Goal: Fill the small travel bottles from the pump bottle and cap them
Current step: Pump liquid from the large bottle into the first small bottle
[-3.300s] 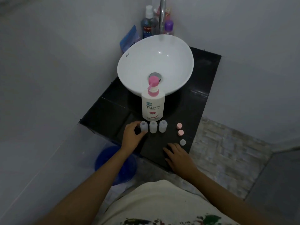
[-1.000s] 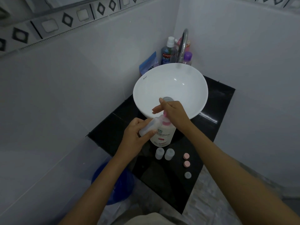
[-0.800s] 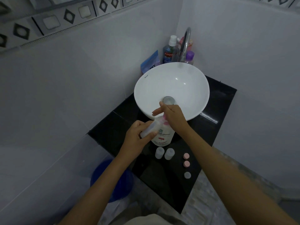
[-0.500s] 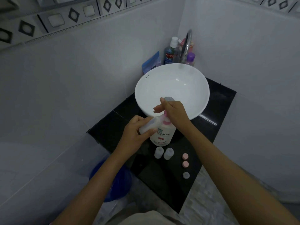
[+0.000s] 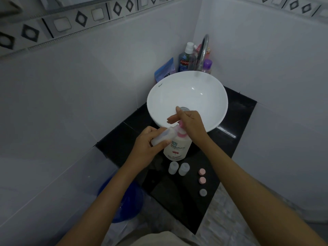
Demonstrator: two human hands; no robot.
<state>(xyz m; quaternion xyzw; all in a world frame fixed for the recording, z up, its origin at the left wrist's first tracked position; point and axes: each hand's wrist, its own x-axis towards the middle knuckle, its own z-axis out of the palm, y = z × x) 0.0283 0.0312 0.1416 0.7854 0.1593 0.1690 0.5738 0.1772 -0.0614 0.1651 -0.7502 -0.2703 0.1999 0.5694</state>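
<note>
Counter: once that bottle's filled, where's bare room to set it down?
Bare black counter lies in front of the two standing travel bottles, left of the three caps. Another bare patch is left of the pump bottle, under the left hand. Crowded: behind the sink, by the faucet and toiletries.

Glossy white ceramic basin [image 5: 209, 82], polished black countertop [image 5: 237, 110], shiny metal tap [image 5: 204, 48]

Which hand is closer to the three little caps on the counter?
The right hand, though neither touches the caps. It presses the pump bottle up near the sink; the left hand holds a travel bottle farther left.
</note>
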